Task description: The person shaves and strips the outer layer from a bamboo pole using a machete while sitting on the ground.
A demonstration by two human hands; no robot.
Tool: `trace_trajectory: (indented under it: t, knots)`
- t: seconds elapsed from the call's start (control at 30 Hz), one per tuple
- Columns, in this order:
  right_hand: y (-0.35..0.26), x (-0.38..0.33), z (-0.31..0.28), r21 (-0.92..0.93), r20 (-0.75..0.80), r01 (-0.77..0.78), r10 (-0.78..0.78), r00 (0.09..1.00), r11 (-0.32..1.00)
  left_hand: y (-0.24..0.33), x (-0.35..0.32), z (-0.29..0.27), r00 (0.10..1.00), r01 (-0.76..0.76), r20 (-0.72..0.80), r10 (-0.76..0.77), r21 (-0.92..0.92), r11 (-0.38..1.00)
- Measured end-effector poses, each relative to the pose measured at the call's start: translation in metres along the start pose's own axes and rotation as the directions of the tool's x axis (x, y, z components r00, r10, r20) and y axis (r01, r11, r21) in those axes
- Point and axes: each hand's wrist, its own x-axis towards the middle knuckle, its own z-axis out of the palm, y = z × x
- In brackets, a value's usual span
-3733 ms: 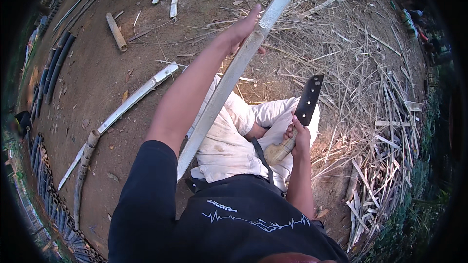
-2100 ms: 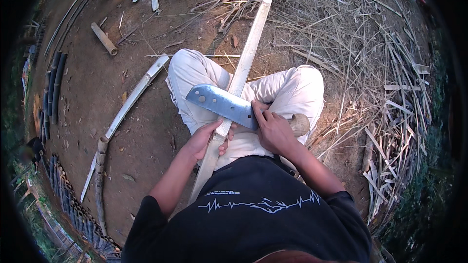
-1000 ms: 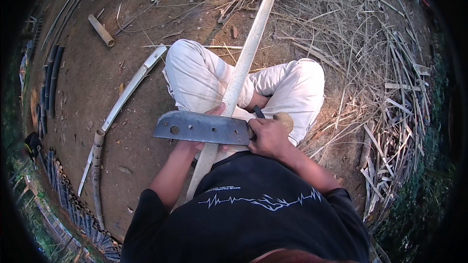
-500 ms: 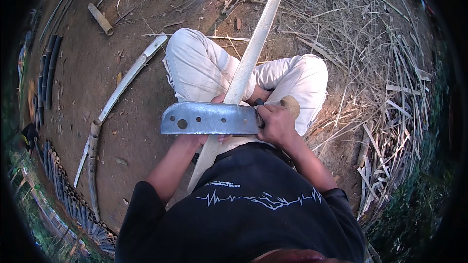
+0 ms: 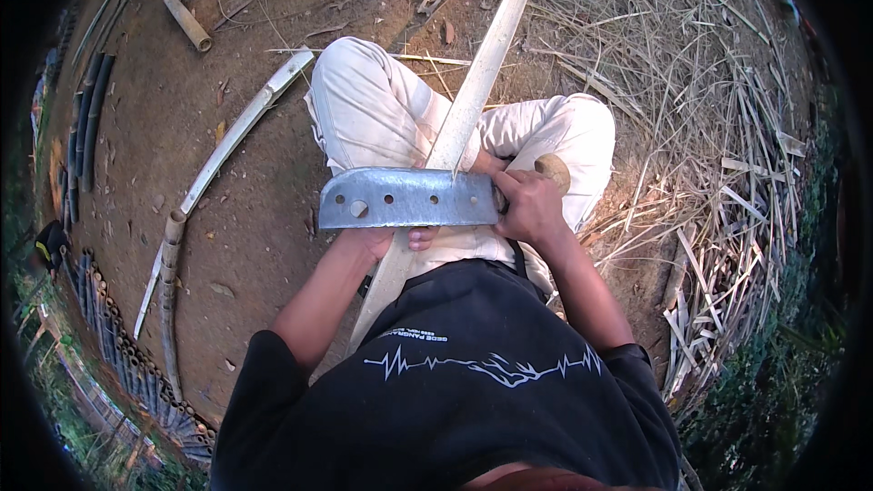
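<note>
I sit cross-legged on bare earth in pale trousers. A long pale bamboo slat (image 5: 480, 64) runs from my lap up and away to the top of the view. My right hand (image 5: 529, 206) grips the wooden handle of a broad grey cleaver (image 5: 405, 199), whose blade lies flat and level across the slat, pointing left. My left hand (image 5: 400, 238) is mostly hidden under the blade, fingers curled around the slat near my lap.
A split bamboo pole (image 5: 229, 141) lies on the dirt at my left, with a short bamboo piece (image 5: 187, 22) beyond it. Dark bamboo poles (image 5: 86, 118) line the left edge. Dry shavings and strips (image 5: 727, 173) are heaped at the right.
The cleaver came down from held upright at my right to lying level across the slat. My left hand slid from far up the slat back to my lap.
</note>
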Motion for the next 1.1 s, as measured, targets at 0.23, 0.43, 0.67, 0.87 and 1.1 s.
trace_trajectory:
  t: [0.23,0.43,0.67,0.87,1.1]
  knots:
    - [0.014,0.006,-0.004,-0.07,-0.072,0.044,-0.049,0.996,0.997,0.003,-0.005,0.02,0.984,0.079,-0.165,-0.073,0.032,0.996]
    - [0.057,0.018,-0.023,-0.17,-0.057,-0.158,0.151,0.987,0.973,0.002,-0.006,0.034,0.962,0.114,-0.255,-0.096,0.056,0.992]
    - [0.048,0.007,-0.01,-0.135,-0.062,-0.199,0.192,0.979,0.971,0.001,-0.005,0.034,0.962,0.11,-0.258,-0.088,0.075,0.991]
    - [0.044,0.008,-0.009,-0.102,-0.087,-0.209,0.201,0.976,0.973,0.004,-0.006,0.035,0.952,0.11,-0.295,-0.081,0.084,0.99]
    - [0.044,0.004,-0.005,-0.117,-0.078,-0.225,0.217,0.973,0.967,0.004,-0.004,0.038,0.95,0.108,-0.302,-0.083,0.068,0.992]
